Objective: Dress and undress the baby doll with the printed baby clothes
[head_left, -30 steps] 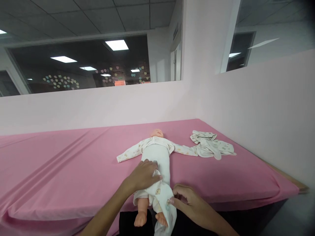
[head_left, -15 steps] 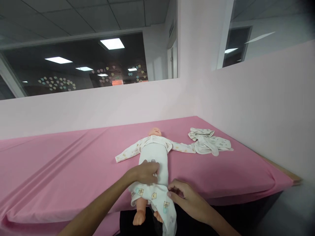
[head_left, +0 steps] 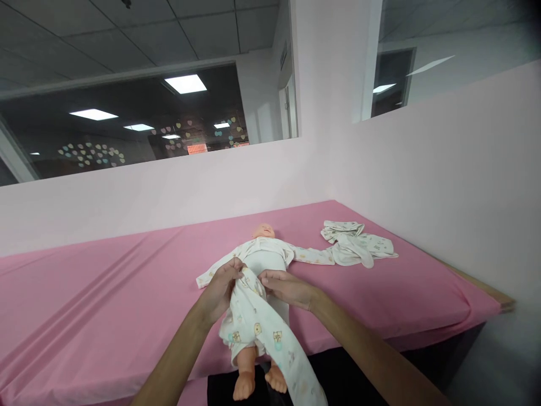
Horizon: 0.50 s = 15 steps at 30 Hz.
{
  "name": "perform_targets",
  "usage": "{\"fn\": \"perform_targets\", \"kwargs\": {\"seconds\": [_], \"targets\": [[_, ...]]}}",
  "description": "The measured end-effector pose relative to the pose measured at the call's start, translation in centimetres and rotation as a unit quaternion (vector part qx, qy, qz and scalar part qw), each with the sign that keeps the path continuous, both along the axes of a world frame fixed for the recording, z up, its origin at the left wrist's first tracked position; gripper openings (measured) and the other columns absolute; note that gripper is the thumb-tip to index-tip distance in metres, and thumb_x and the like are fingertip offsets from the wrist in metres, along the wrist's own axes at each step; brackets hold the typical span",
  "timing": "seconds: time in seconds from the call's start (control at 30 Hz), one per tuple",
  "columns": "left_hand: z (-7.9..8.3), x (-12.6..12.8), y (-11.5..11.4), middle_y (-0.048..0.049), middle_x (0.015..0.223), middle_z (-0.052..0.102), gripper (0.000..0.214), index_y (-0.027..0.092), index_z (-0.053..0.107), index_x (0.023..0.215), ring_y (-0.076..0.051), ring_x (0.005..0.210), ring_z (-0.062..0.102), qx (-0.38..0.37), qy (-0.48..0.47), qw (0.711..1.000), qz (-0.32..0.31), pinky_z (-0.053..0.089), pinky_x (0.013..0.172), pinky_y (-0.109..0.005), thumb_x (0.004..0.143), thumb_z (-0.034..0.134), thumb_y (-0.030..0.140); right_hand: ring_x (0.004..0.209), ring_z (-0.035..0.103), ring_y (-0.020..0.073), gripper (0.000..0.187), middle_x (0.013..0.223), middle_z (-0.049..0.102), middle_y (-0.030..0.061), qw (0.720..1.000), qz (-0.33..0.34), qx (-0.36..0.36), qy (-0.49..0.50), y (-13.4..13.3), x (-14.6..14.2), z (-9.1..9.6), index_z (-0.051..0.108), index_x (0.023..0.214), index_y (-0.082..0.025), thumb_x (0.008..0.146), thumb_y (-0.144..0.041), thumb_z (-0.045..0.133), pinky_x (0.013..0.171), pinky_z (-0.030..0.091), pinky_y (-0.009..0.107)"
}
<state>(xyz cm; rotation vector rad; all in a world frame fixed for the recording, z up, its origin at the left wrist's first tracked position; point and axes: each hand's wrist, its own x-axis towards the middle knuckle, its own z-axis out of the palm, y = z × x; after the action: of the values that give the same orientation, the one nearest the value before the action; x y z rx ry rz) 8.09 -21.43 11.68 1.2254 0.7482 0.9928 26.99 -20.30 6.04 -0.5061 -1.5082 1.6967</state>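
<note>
A baby doll (head_left: 264, 230) lies on its back, its head toward the wall and its bare feet at the near table edge. It wears a white long-sleeved top (head_left: 313, 255) and a plain white layer around its belly. Both hands pinch the upper edge of patterned baby pants (head_left: 270, 327) over the doll's belly. My left hand (head_left: 222, 287) is closed on the left side of the cloth, and my right hand (head_left: 287, 286) is closed on the right side. One pant leg hangs loose past the near edge; the other lies bunched around the doll's leg (head_left: 245, 366).
A pink sheet (head_left: 127, 299) covers the table, with folds on the left. Several crumpled baby clothes (head_left: 357, 245) lie at the right, close to the doll's sleeve. Walls (head_left: 211, 186) with windows (head_left: 190, 107) stand behind and to the right.
The waist of the pants has been lifted and drawn up over the doll's belly. Both hands have moved up with it, and the left now grips its edge. The view has shifted slightly.
</note>
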Motion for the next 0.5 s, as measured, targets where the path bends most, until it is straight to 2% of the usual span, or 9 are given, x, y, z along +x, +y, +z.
{"fn": "perform_targets", "kwargs": {"seconds": [0.1,0.23,0.3,0.37,0.5], "targets": [[-0.3,-0.9,-0.1,0.006,0.068,0.044,0.019,0.019,0.04,0.074,-0.007,0.058,0.041,-0.014,0.028,0.999,0.02,0.031,0.052,-0.019,0.071,0.059,0.018,0.062,0.043,0.0086,0.037,0.07,0.053,-0.0031,0.996,-0.039,0.024,-0.075,0.4,-0.2,0.2,0.061,0.083,-0.016,0.077,-0.052,0.067,0.061,0.033,0.023],[-0.1,-1.3,-0.7,0.004,0.073,0.053,0.017,0.018,0.055,0.087,-0.008,0.062,0.047,-0.054,0.117,0.992,0.004,0.035,0.055,-0.019,0.076,0.064,0.027,0.059,0.036,0.0081,0.037,0.065,0.047,-0.0043,0.985,-0.116,0.07,-0.104,1.2,-0.2,1.7,0.059,0.078,-0.016,0.077,-0.052,0.066,0.055,0.026,0.023],[-0.2,-1.1,-0.7,0.001,0.076,0.056,0.017,0.015,0.059,0.086,-0.01,0.068,0.051,-0.079,0.12,0.989,-0.027,0.04,0.061,-0.021,0.076,0.065,0.027,0.059,0.035,0.008,0.035,0.064,0.045,-0.0048,0.985,-0.108,0.086,-0.104,2.0,-0.4,2.6,0.057,0.074,-0.016,0.077,-0.05,0.066,0.055,0.025,0.023],[-0.5,-0.8,-0.4,-0.001,0.075,0.057,0.012,0.013,0.06,0.08,-0.012,0.07,0.053,-0.099,0.108,0.988,-0.057,0.042,0.065,-0.023,0.075,0.065,0.023,0.058,0.033,0.0077,0.035,0.063,0.044,-0.0055,0.986,-0.072,0.099,-0.116,2.7,-0.6,3.2,0.055,0.071,-0.016,0.076,-0.048,0.067,0.054,0.024,0.023],[-0.9,-1.0,0.6,-0.0008,0.072,0.057,0.005,0.012,0.061,0.074,-0.011,0.066,0.051,-0.096,0.079,0.99,-0.068,0.04,0.061,-0.022,0.074,0.061,0.017,0.056,0.032,0.0075,0.036,0.062,0.041,-0.0065,0.981,-0.014,0.121,-0.152,3.3,-0.4,4.1,0.052,0.068,-0.017,0.074,-0.049,0.067,0.053,0.025,0.023]]}}
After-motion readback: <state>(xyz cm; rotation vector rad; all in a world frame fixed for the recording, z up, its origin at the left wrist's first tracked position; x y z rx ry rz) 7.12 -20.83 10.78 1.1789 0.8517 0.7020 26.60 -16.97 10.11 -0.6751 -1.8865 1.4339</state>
